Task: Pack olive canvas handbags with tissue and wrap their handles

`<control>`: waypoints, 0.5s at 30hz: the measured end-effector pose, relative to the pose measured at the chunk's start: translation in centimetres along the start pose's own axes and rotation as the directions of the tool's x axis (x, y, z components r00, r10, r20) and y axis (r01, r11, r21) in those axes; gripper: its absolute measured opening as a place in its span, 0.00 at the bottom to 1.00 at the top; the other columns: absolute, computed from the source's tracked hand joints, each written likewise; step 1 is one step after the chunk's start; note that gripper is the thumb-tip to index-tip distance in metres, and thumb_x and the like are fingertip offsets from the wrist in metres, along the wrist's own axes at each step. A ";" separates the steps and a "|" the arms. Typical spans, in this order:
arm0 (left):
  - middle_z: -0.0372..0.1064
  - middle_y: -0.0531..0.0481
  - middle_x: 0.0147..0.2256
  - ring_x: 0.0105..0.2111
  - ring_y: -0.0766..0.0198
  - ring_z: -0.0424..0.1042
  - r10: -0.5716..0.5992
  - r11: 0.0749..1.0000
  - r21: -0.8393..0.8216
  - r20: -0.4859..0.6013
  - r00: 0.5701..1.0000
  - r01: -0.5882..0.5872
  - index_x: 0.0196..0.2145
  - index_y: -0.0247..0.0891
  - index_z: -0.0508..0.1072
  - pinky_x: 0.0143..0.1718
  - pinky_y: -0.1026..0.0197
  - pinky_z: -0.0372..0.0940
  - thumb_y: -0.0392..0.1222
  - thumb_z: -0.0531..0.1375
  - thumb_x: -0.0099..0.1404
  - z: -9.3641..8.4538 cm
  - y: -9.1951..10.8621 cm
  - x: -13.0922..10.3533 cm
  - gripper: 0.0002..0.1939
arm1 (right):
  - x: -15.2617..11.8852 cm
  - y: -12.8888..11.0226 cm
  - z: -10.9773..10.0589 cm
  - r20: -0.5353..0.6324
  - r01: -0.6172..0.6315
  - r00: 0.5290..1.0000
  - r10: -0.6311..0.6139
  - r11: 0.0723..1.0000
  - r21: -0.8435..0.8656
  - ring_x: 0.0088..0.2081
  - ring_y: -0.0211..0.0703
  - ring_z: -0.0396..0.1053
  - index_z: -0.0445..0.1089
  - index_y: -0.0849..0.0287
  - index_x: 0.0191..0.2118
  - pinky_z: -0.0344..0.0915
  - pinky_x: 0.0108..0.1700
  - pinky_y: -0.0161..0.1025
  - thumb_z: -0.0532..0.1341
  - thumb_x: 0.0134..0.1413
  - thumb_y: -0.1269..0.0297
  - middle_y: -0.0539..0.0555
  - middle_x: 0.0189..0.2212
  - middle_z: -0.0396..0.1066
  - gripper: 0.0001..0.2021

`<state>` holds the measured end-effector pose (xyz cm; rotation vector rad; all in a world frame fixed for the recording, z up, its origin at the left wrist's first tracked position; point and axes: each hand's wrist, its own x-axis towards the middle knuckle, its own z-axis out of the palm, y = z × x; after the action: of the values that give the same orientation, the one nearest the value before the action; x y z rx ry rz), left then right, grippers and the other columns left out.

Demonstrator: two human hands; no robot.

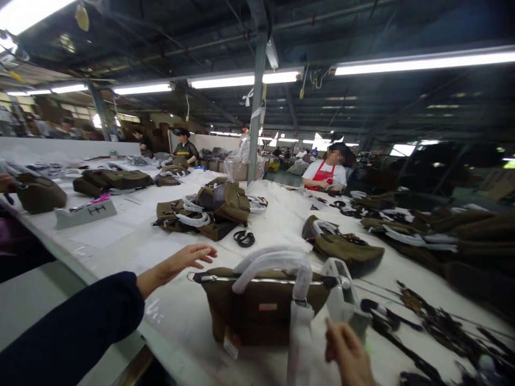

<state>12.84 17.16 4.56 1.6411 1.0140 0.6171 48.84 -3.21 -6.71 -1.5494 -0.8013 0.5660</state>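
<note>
**Hands either side of an olive bag, neither one gripping it**

The left hand (183,262), coming out of a dark blue sleeve (76,327), hovers with fingers spread and loose just left of the olive-brown canvas handbag with white paper-wrapped handles (261,305), near its zip end but not touching. The right hand (348,356) sits low at the near edge, beside a strip of white wrapping (300,343) hanging off the bag; whether it pinches anything I cannot tell, since the frame cuts it off.

The bag stands upright, near and centre on the long white worktable (132,241), zipped, handles already wrapped, so it looks well along. Further off lie a heap of similar olive bags (213,212) and another single one (341,246) to the right, seemingly waiting.

The dark straps (422,321) at the right smear into blur. A person in a red apron (325,174) works at the far end.
</note>
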 end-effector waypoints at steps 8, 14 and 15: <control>0.75 0.48 0.42 0.47 0.53 0.70 0.079 0.992 -0.106 0.166 0.983 -0.062 0.40 0.39 0.76 0.51 0.53 0.63 0.56 0.58 0.61 7.9 -4.2 0.3 0.19 | -2.3 -0.5 4.6 0.440 -0.144 0.896 0.050 0.973 0.183 0.25 0.41 0.66 0.67 0.57 0.30 0.63 0.29 0.37 0.61 0.54 0.43 0.50 0.23 0.67 0.20; 0.70 0.39 0.52 0.52 0.52 0.69 -0.030 0.978 -0.207 -0.024 0.999 0.024 0.50 0.38 0.71 0.50 0.51 0.65 0.63 0.48 0.68 9.2 -5.5 -0.6 0.29 | 0.1 0.6 4.7 0.200 -0.050 0.979 0.030 0.994 0.095 0.45 0.57 0.73 0.65 0.50 0.56 0.72 0.42 0.46 0.65 0.48 0.47 0.56 0.43 0.75 0.29; 0.63 0.39 0.60 0.59 0.52 0.63 -0.020 0.969 -0.247 -0.089 0.996 -0.002 0.57 0.40 0.67 0.56 0.49 0.61 0.63 0.45 0.69 9.1 -5.6 -0.4 0.31 | 0.2 1.1 4.9 0.160 -0.055 0.986 0.044 0.996 0.067 0.51 0.59 0.70 0.62 0.49 0.60 0.71 0.46 0.49 0.63 0.50 0.44 0.56 0.48 0.74 0.33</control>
<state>18.23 12.60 -3.54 1.3994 0.9669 0.7855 45.48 0.06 -8.43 -1.4753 -0.8556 0.7542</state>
